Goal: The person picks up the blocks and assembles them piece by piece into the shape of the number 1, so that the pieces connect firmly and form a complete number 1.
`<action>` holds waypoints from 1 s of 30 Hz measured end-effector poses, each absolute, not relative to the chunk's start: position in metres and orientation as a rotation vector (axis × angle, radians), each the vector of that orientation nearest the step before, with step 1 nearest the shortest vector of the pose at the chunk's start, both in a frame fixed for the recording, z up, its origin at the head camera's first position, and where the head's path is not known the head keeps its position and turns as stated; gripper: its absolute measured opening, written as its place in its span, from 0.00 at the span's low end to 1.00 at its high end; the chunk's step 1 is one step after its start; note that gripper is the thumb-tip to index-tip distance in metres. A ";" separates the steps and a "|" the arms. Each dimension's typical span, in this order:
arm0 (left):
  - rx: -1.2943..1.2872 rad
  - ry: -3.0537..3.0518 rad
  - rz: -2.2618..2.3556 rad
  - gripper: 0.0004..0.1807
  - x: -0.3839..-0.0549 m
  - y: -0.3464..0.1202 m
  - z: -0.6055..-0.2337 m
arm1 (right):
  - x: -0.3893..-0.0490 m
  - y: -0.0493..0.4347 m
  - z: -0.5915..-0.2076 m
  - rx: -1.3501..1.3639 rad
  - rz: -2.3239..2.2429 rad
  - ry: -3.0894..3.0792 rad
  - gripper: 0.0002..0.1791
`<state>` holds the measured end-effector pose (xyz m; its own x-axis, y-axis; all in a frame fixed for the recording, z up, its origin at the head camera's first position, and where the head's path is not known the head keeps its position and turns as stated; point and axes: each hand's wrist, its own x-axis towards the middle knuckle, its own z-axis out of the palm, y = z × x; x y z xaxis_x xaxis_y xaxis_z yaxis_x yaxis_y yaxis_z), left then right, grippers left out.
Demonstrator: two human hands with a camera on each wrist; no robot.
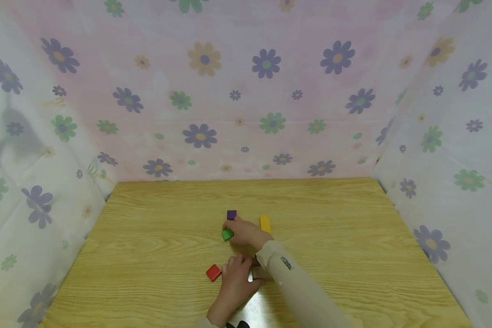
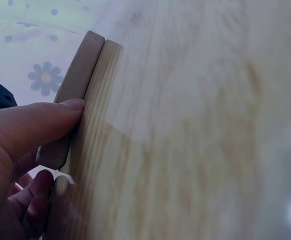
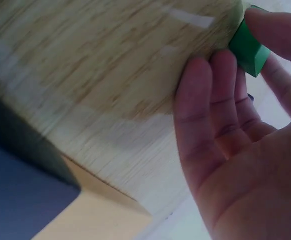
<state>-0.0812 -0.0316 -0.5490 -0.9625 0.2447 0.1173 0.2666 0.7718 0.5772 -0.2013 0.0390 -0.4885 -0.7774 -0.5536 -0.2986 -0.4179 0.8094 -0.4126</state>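
Note:
My right hand point(image 1: 246, 231) pinches a small green block point(image 1: 227, 234) between thumb and fingers, close over the table; the right wrist view shows the same green block point(image 3: 247, 52) at the thumb tip, the other fingertips against the wood. Nearer to me, my left hand point(image 1: 237, 278) holds a plain brown wooden block point(image 2: 78, 75), thumb on its side. In the head view part of that wooden block point(image 1: 260, 272) shows beside the left hand, the rest hidden by the right sleeve. A red block point(image 1: 214, 272) lies just left of the left fingers.
A purple block point(image 1: 231, 214) stands just beyond the right fingertips. Right of that hand lies a long yellow block point(image 1: 264, 222), partly covered by the wrist. The right forearm point(image 1: 297, 280) crosses over the wood-grain table point(image 1: 352, 228). Flowered cloth point(image 1: 238, 109) walls enclose the back and sides.

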 end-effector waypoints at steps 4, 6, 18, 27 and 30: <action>-0.426 -2.908 -0.938 0.21 -0.081 -0.031 -0.549 | -0.199 0.038 -0.487 -0.680 -0.480 2.589 0.19; -0.428 -2.913 -0.927 0.22 -0.081 -0.031 -0.549 | -0.199 0.038 -0.488 -0.670 -0.491 2.596 0.18; -0.426 -2.915 -0.916 0.23 -0.081 -0.031 -0.551 | -0.203 0.036 -0.493 -0.670 -0.455 2.633 0.18; -0.417 -2.918 -0.949 0.21 -0.081 -0.031 -0.549 | -0.204 0.038 -0.490 -0.654 -0.530 2.648 0.18; -0.417 -2.911 -0.967 0.20 -0.081 -0.031 -0.549 | -0.204 0.040 -0.489 -0.642 -0.611 2.659 0.18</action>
